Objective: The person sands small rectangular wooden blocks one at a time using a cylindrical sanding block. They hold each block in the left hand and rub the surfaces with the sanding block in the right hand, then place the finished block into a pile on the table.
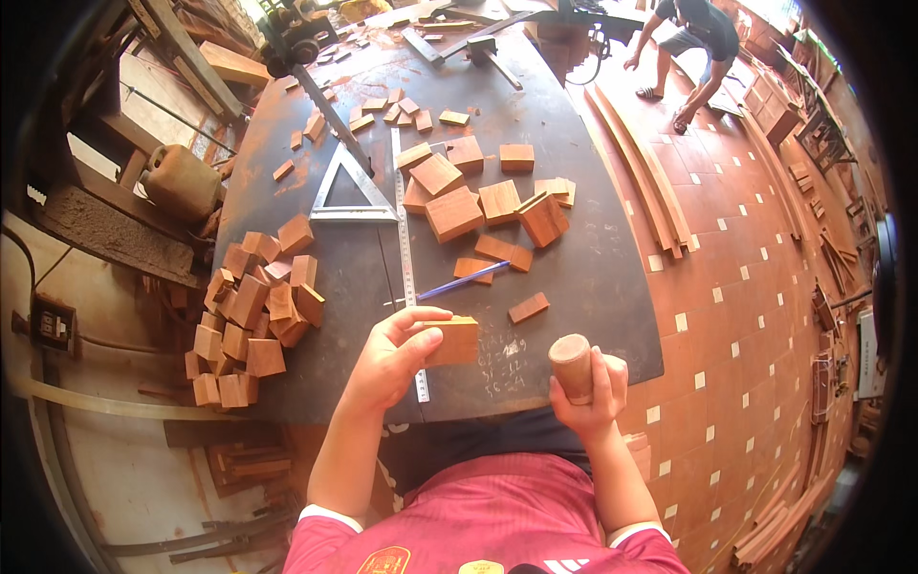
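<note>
Over the near edge of the dark worktable [612, 316], my left hand [390, 359] pinches a rectangular wooden block [453, 342] between thumb and fingers. To its right, my right hand [598, 387] grips a tan cylinder [571, 364] with a flat round end; its kind is not clear. Just beyond my hands lie a blue pencil-like stick [464, 281] and a small loose wood piece [529, 307]. A steel ruler [406, 249] runs up the table behind my left hand, touching a metal triangle square [352, 212].
A pile of wooden blocks [251, 297] covers the table's left side. More blocks [453, 212] are scattered beyond the pencil-like stick. Long boards [641, 172] lie on the tiled floor at right, and another person [703, 38] bends down at the far right.
</note>
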A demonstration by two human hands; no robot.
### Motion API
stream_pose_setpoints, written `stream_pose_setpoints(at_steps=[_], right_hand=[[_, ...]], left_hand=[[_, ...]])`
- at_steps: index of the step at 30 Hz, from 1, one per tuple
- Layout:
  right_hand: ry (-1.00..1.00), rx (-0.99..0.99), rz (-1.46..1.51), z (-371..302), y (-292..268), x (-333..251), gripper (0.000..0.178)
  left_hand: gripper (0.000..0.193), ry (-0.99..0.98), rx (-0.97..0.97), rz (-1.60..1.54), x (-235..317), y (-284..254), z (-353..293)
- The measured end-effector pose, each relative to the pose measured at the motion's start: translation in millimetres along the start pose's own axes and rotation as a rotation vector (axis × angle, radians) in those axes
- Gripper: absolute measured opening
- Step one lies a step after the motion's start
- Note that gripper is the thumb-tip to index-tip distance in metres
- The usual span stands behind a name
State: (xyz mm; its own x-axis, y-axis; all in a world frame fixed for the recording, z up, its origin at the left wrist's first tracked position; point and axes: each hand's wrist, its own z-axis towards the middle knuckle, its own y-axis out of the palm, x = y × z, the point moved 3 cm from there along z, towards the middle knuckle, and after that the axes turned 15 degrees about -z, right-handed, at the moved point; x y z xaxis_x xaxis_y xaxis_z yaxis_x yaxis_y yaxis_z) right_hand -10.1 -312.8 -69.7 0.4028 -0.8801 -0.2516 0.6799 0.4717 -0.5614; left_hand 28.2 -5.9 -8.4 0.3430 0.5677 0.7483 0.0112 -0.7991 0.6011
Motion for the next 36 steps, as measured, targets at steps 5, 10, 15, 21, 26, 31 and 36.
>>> stream_pose_setpoints(at_steps=[5,10,15,21,26,31,36], right_hand=[[-0.004,-0.002,-0.009,1,0,3,0.069],[-0.011,-0.008,-0.005,1,0,1,0.069],[-0.024,-0.011,-0.008,2,2,-1,0.068],[-0.032,0.002,-0.035,2,1,-1,0.068],[-0.029,0.004,-0.049,5,1,-3,0.066],[-0.036,-0.002,-0.057,5,1,-4,0.065],[-0.025,-0.015,-0.048,5,0,-4,0.066]], left_hand=[[0.034,-0.006,0.010,-0.071,-1,10,0],[0.039,0.029,0.087,-0.087,6,0,5],[0.049,0.071,0.192,-0.135,38,-11,42],[0.060,0.028,0.222,-0.370,53,-6,67],[0.061,-0.064,0.117,-0.583,38,-9,62],[0.073,-0.060,0.024,-0.614,23,-14,51],[0.086,0.050,-0.085,-0.238,18,0,34]])
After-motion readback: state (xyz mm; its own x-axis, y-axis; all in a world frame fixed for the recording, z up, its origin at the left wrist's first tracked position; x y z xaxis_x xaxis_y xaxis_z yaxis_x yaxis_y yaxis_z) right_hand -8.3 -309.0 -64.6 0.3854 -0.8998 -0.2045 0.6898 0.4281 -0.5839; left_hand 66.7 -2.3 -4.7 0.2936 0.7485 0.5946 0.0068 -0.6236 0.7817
